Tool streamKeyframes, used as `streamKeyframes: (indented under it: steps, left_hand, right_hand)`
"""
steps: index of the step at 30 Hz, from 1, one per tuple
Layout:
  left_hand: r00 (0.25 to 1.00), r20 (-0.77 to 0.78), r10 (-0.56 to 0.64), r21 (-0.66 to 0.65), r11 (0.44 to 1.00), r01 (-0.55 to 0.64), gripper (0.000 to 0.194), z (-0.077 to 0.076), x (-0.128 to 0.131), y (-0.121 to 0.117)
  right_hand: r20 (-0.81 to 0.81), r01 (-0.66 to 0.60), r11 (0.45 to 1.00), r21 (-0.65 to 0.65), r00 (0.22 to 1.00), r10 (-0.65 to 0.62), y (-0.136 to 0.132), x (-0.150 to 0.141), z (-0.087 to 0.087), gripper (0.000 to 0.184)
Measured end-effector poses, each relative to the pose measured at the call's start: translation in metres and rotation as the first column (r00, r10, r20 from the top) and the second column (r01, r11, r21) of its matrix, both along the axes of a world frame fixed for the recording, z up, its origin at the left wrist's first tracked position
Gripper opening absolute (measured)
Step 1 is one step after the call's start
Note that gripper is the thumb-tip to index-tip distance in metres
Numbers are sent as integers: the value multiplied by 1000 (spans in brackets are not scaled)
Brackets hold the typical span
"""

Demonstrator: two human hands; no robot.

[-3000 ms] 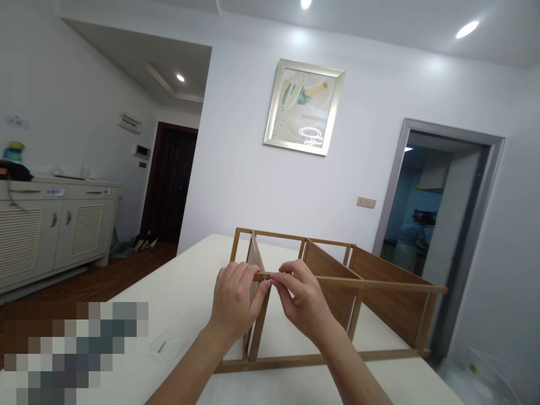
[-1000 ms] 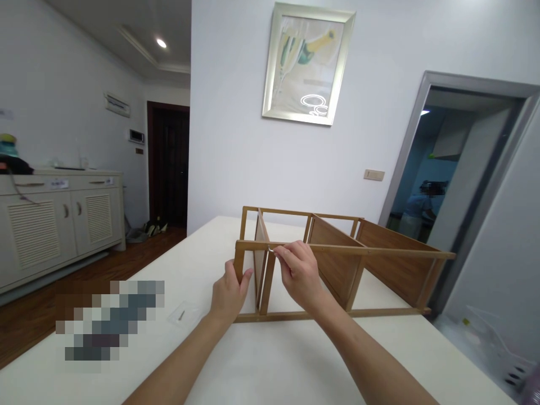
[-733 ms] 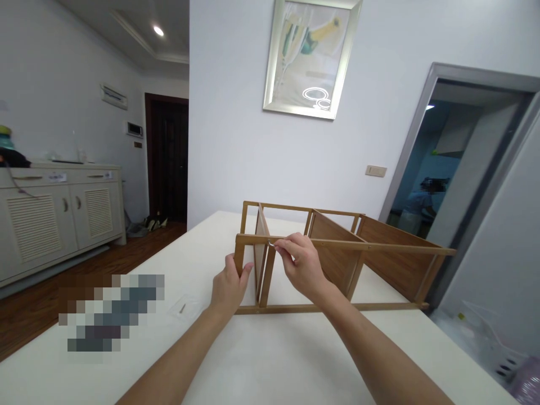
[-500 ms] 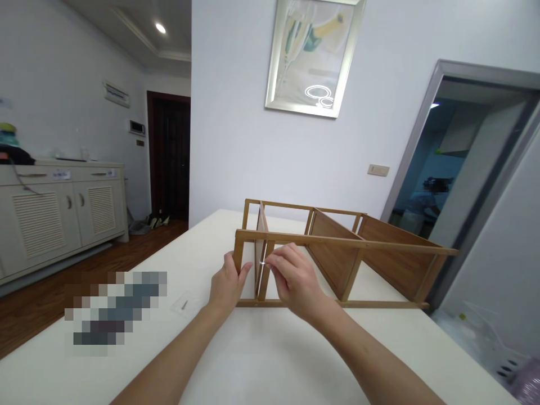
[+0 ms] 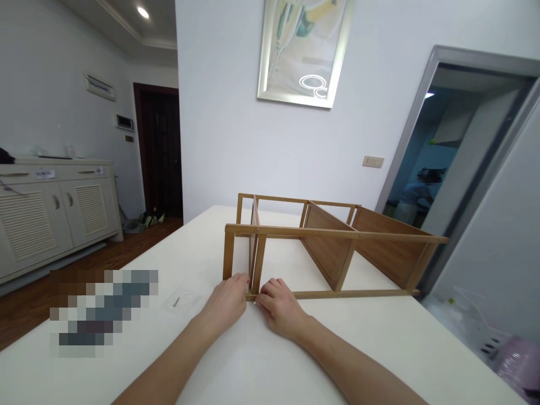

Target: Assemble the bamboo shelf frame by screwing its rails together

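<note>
A brown wooden shelf rack (image 5: 295,230) lies on its side on the white table (image 5: 236,365), its boards standing on edge. My left hand (image 5: 228,298) is closed around the lower rail near the rack's left end, fingertips beside the end board. Just to the right, my right hand (image 5: 280,309) pinches at the same rail, against the foot of a crosspiece. A tiny shiny bit shows by its fingertips, too small to name. Left of my hands, a small screw (image 5: 176,302) lies on a clear plastic bag (image 5: 189,298).
A pixelated dark object (image 5: 109,309) lies on the table's left side. White cabinets (image 5: 63,202) stand at the far left. Beyond the table's right edge are a white basket (image 5: 476,326) and a pink bundle (image 5: 518,363). A person (image 5: 419,194) is in the room beyond the doorway.
Both hands have moved down, from the upright pieces at the rack's left end to its lower rail. The view has shifted slightly, and the rack appears unmoved on the table.
</note>
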State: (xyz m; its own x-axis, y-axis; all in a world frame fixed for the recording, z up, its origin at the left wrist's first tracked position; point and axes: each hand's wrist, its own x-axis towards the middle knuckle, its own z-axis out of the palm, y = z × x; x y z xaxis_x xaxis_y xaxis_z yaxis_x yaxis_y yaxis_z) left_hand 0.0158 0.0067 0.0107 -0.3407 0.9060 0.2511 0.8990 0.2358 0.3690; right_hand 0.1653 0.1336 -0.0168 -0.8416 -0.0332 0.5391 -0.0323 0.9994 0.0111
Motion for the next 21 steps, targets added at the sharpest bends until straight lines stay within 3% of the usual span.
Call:
streamKeyframes:
  steps: [3,9,16,21]
  left_hand:
    - [998,54,-36,-125,991,43,32,-4,-4,2]
    - [1000,4,-18,-187,982,18,19,-10,-2,6]
    - [999,-11,-36,-193,981,34,19,-13,-6,9]
    - [997,32,-65,-174,982,69,14,-12,-9,6]
  right_hand:
    - [30,25,1000,3,999,-25,-2,0,0,20]
    - [49,25,998,65,998,-28,-4,1,0,24]
    - [42,28,992,124,999,-34,-7,0,1,22]
    - [67,41,995,90,997,-47,-9,0,1,21]
